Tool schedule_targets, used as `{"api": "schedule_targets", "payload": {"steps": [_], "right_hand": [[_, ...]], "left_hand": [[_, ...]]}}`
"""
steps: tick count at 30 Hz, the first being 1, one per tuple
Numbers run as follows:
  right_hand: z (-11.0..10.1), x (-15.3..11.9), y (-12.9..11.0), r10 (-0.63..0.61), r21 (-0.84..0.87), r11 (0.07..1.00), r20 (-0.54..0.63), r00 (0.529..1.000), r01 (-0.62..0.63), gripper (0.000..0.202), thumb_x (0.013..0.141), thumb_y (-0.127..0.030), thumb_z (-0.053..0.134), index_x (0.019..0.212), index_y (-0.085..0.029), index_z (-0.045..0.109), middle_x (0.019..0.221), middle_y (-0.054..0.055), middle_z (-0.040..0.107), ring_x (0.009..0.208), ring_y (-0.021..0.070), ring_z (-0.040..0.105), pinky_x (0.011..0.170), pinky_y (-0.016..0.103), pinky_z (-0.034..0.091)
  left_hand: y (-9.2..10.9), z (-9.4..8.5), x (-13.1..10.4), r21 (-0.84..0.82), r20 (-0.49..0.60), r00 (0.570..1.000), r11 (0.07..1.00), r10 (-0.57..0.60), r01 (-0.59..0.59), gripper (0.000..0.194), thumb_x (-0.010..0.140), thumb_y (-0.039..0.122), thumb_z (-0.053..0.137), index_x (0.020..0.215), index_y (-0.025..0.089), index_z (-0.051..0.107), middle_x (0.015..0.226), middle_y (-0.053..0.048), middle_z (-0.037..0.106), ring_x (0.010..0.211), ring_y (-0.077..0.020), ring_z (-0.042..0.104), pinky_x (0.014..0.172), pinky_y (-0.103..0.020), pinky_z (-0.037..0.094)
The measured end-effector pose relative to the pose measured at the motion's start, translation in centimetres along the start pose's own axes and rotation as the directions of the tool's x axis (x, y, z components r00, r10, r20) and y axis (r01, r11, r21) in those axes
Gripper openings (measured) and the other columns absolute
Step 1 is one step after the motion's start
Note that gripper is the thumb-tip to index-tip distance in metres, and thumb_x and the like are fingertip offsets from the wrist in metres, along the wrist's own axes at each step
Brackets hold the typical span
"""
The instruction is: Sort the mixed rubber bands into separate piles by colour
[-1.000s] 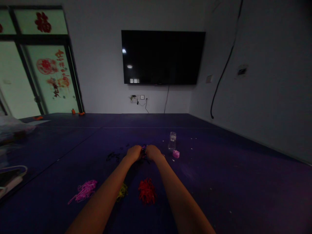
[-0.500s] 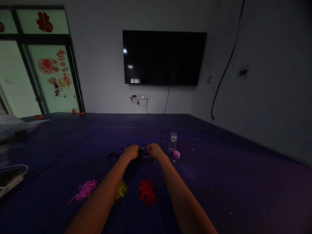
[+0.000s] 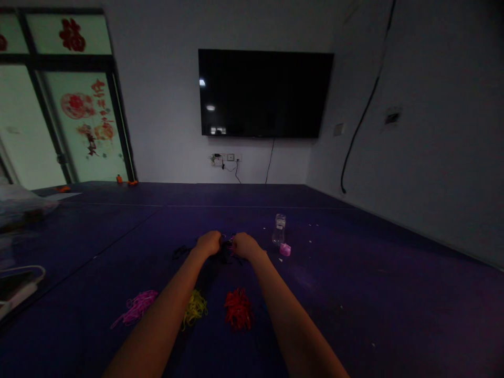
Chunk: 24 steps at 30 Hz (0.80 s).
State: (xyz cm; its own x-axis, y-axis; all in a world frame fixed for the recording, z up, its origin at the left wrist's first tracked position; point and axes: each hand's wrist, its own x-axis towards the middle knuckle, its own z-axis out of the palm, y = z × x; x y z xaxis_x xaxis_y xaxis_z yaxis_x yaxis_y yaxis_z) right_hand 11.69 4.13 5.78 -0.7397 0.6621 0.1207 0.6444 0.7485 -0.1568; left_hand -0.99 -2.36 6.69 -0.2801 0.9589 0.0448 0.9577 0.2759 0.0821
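My left hand (image 3: 210, 242) is closed at the left side of a small heap of dark rubber bands (image 3: 225, 255); its fingertips are hidden, so what they pinch does not show. Just to the right, my right hand (image 3: 243, 245) is also closed, with some pinkish-purple bands (image 3: 231, 245) at its fingertips. More dark bands (image 3: 181, 252) lie to the left of the left hand. Closer to me are a pink pile of bands (image 3: 137, 307), a yellow pile (image 3: 195, 308) partly behind my left forearm, and a red pile (image 3: 238, 310) between the forearms.
A clear bottle (image 3: 279, 231) stands right of my hands, with a pink cap (image 3: 285, 250) beside its base. Small white scraps dot the purple surface (image 3: 354, 283). Clear plastic wrapping (image 3: 23, 210) and a white-edged object (image 3: 21, 294) lie at the far left.
My right hand has shifted a little to the left, nearer my left hand. The left hand has moved slightly left and away from me. The coloured piles, bottle and cap stay put.
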Motion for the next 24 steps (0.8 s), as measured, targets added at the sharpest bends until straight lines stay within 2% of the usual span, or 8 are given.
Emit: {"api": "schedule_targets", "payload": {"steps": [6, 11, 17, 21, 24], "right_hand": [[0.1, -0.3, -0.5, -0.014, -0.053, 0.998, 0.018, 1.0, 0.015, 0.024, 0.073, -0.012, 0.057, 0.092, -0.016, 0.071, 0.098, 0.013, 0.069, 0.093, 0.023, 0.063, 0.075, 0.023, 0.044], [0.5, -0.3, -0.7, 0.012, -0.066, 0.998, 0.031, 0.999, -0.01, 0.025, 0.079, -0.013, 0.051, 0.097, -0.012, 0.068, 0.101, 0.016, 0.067, 0.094, 0.0243, 0.063, 0.074, 0.025, 0.046], [1.0, -0.2, -0.6, 0.01, -0.046, 0.999, 0.05, 0.999, -0.008, 0.023, 0.08, -0.009, 0.051, 0.094, -0.011, 0.069, 0.101, 0.015, 0.068, 0.098, 0.0222, 0.062, 0.081, 0.023, 0.043], [0.4, 0.0, -0.2, 0.005, -0.018, 1.0, 0.055, 0.998, -0.004, 0.026, 0.077, -0.005, 0.052, 0.096, -0.012, 0.069, 0.105, 0.014, 0.067, 0.103, 0.0209, 0.059, 0.083, 0.02, 0.041], [-0.2, 0.2, 0.3, 0.027, 0.018, 0.999, 0.073, 0.997, -0.028, 0.028, 0.076, -0.002, 0.051, 0.093, -0.013, 0.07, 0.101, 0.012, 0.069, 0.099, 0.0193, 0.061, 0.078, 0.018, 0.042]], "left_hand": [[0.1, 0.6, 0.0, 0.011, 0.004, 1.0, 1.0, -0.021, 0.021, 0.023, 0.079, 0.02, 0.049, 0.093, 0.014, 0.066, 0.098, -0.017, 0.068, 0.096, -0.0259, 0.063, 0.075, -0.028, 0.046], [0.0, 0.9, 0.0, -0.008, 0.016, 0.999, 1.0, -0.028, 0.028, 0.024, 0.076, 0.017, 0.05, 0.094, 0.015, 0.066, 0.097, -0.016, 0.069, 0.097, -0.0251, 0.063, 0.076, -0.027, 0.046], [-0.3, 1.4, 0.3, -0.094, 0.012, 0.999, 0.995, -0.044, 0.045, 0.022, 0.074, 0.016, 0.051, 0.089, 0.015, 0.068, 0.095, -0.016, 0.069, 0.093, -0.0237, 0.064, 0.074, -0.026, 0.045], [-0.9, 1.2, 1.2, -0.198, 0.0, 0.998, 0.978, -0.067, 0.066, 0.018, 0.075, 0.018, 0.052, 0.081, 0.015, 0.069, 0.078, -0.011, 0.07, 0.08, -0.0189, 0.065, 0.065, -0.022, 0.043], [-1.2, 0.8, 1.8, -0.296, -0.007, 0.996, 0.952, -0.085, 0.079, 0.022, 0.079, 0.022, 0.049, 0.074, 0.013, 0.068, 0.058, -0.004, 0.062, 0.064, -0.0149, 0.06, 0.056, -0.02, 0.04]]}}
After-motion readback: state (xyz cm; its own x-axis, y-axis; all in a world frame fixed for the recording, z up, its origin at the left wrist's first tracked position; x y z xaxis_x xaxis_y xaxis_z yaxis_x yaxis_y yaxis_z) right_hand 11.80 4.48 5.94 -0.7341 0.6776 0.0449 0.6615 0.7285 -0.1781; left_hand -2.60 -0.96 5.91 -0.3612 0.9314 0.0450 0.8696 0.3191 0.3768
